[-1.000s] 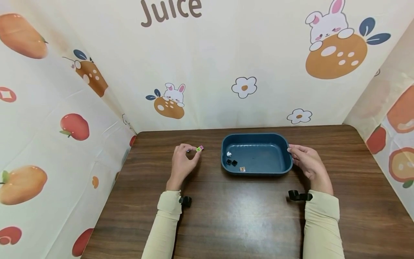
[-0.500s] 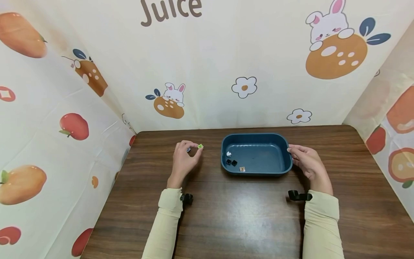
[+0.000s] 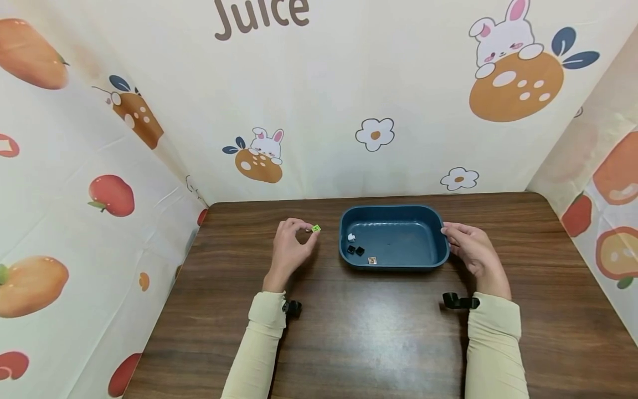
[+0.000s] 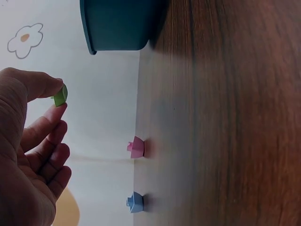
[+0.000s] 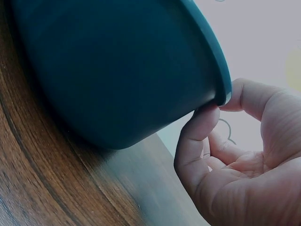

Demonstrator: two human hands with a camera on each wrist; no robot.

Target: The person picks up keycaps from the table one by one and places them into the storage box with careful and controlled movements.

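Note:
A small green keycap (image 3: 316,228) is pinched between thumb and forefinger of my left hand (image 3: 291,252), raised off the wooden table to the left of the tray. Stem side up on the table, a pink keycap (image 4: 137,148) and a blue keycap (image 4: 136,202) show in the left wrist view; in the head view the left hand hides them. My right hand (image 3: 473,249) grips the right rim of the blue tray (image 3: 394,269) with thumb and fingers. Inside the tray, toward its left end, lie a white keycap (image 3: 351,237), two black keycaps (image 3: 360,251) and a tan patterned keycap (image 3: 372,260).
The brown wooden table (image 3: 364,343) ends at the back against a printed curtain (image 3: 319,155) with flowers, rabbits and fruit. More curtain hangs at both sides. Black wrist mounts (image 3: 293,309) sit at the sleeve cuffs.
My left hand has picked up the green keycap from beside the pink one and moved slightly right, toward the tray. The right hand stays at the tray's rim.

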